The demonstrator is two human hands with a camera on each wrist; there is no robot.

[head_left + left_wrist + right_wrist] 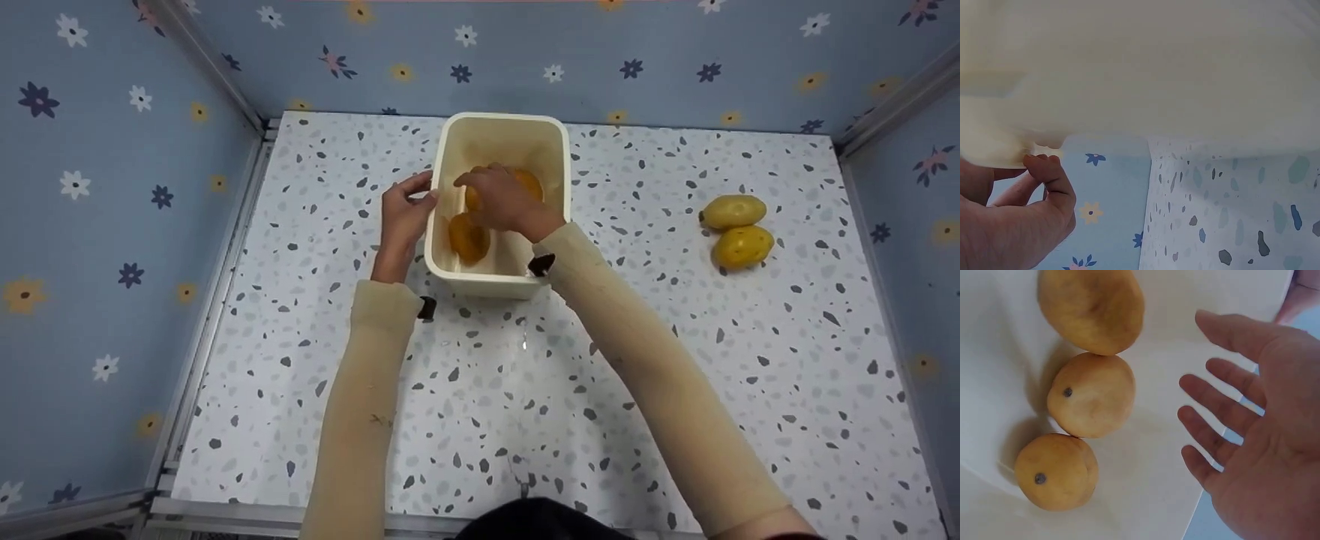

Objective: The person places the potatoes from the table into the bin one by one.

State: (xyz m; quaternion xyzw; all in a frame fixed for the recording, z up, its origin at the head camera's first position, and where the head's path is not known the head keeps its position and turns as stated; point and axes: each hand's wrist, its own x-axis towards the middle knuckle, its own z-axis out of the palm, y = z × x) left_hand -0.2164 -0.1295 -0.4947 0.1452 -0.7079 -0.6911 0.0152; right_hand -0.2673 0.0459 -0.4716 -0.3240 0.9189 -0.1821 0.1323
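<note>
While our left hand (403, 217) held the cream plastic bin (487, 279) by its side rim with bent fingers, our right hand (504, 196) reached inside, fingers spread and gripping nothing, beside three mangoes (1092, 395). Two yellow mangoes (741, 244) lay together on the speckled tabletop (487, 397), well to the right.
</note>
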